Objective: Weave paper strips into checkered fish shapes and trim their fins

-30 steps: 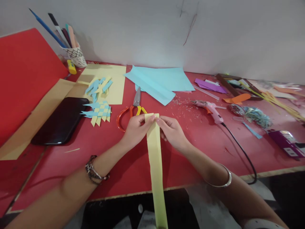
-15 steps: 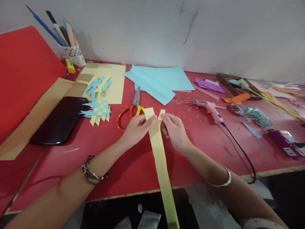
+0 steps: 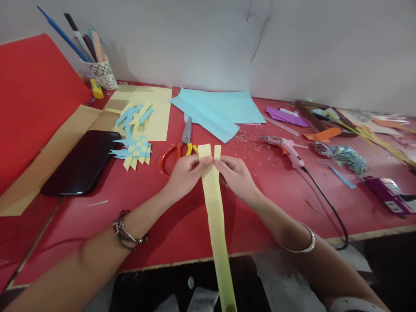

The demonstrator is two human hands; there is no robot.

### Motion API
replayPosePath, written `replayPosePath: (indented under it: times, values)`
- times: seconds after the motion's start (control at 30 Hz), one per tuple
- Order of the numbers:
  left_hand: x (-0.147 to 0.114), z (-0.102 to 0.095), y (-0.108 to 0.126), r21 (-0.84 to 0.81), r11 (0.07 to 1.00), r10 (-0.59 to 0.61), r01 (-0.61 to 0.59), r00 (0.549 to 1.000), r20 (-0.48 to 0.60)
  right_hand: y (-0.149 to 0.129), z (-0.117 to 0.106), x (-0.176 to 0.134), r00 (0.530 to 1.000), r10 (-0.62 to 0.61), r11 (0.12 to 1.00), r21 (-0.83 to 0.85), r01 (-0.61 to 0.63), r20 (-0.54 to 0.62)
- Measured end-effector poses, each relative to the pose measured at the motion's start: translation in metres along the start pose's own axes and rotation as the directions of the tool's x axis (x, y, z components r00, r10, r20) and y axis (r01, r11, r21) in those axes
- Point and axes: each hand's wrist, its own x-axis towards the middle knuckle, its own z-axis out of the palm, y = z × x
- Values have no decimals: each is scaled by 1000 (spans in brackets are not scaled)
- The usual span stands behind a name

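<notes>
A long pale yellow paper strip (image 3: 215,208) is split at its top end into two parts, and its lower end hangs past the table's front edge. My left hand (image 3: 186,175) pinches the wider left part between thumb and fingers. On the narrower right part, my right hand (image 3: 236,177) is closed in the same way, the two thumbs almost touching. Just behind my left hand lie scissors (image 3: 186,138) with orange and yellow handles, partly covered by that hand. To the left is a woven piece of blue and yellow paper strips (image 3: 136,151).
A black phone (image 3: 81,162) lies at the left beside a brown paper strip (image 3: 48,158). Blue paper sheets (image 3: 234,106) are at the back. On the right are a pink glue gun (image 3: 287,149) with its cord and a purple extension socket (image 3: 388,197). A pen cup (image 3: 103,74) stands back left.
The split at the strip's top looks slightly longer, its right part now more upright. The strip's hanging end has swung a little left. Both hands keep their hold.
</notes>
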Motion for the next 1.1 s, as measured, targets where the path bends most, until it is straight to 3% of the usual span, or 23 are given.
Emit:
replayPosePath:
  times: [0.27,0.33,0.5,0.8,1.1]
  values:
    - [-1,-3,1,-43,999,3,-9,990,-142,-1,0,0,1000,2,997,-80,-3,-19]
    - [-1,-4,3,-41,999,-11,7,994,-112,-1,-1,0,999,11,997,-75,-15,-46]
    - [-1,-3,3,24,999,-35,32,992,122,-1,-2,1,993,11,1000,9,-10,-116]
    - [0,-1,0,69,997,-22,20,999,34,1,-1,-1,990,-137,983,-121,138,17]
    - [0,-2,-1,-68,997,-29,29,1000,13,1,-3,-1,992,-119,988,-88,123,52]
